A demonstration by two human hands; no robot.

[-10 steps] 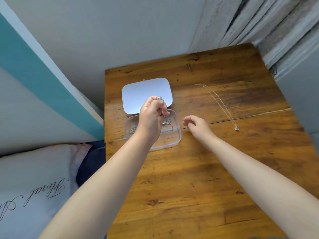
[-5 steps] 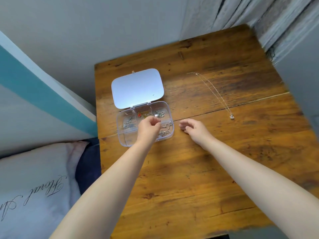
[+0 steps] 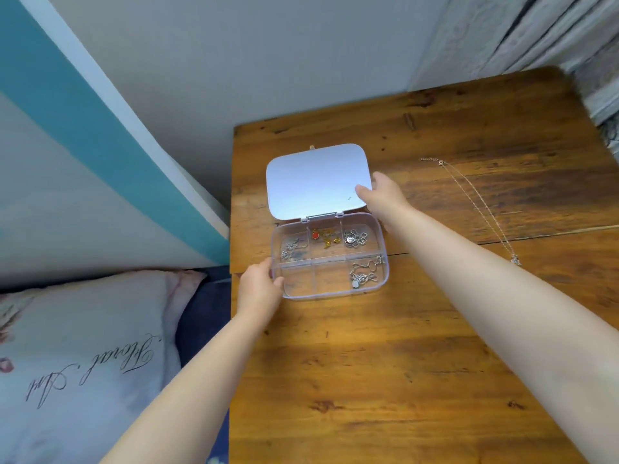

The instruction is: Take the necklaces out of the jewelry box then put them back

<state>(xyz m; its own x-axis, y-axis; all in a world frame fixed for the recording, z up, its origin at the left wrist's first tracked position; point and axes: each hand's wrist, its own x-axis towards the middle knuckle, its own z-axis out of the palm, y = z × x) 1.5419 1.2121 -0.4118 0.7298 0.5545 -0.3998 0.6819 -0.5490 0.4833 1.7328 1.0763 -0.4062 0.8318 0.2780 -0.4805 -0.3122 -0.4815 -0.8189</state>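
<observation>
A clear plastic jewelry box (image 3: 303, 285) with several compartments sits open on the wooden table (image 3: 385, 363), its pale lid (image 3: 315, 180) lying flat behind it. Silver chains lie in the near right compartment (image 3: 363, 274), the far right one (image 3: 355, 237) and the far left one (image 3: 290, 247); a gold piece with a red stone (image 3: 322, 236) is in the far middle. My left hand (image 3: 259, 284) grips the box's near left corner. My right hand (image 3: 382, 195) holds the lid's right edge. A thin silver necklace (image 3: 482, 209) lies stretched out on the table to the right.
A white pillow with script lettering (image 3: 83, 356) lies left of the table, with dark blue fabric (image 3: 204, 313) beside it. A wall with a teal stripe (image 3: 100, 135) runs behind. Grey wood planks (image 3: 536, 35) stand at the back right.
My left hand dropped the silver chain into the near right compartment and moved to the box's left corner. My right hand went from the table to the lid's right edge.
</observation>
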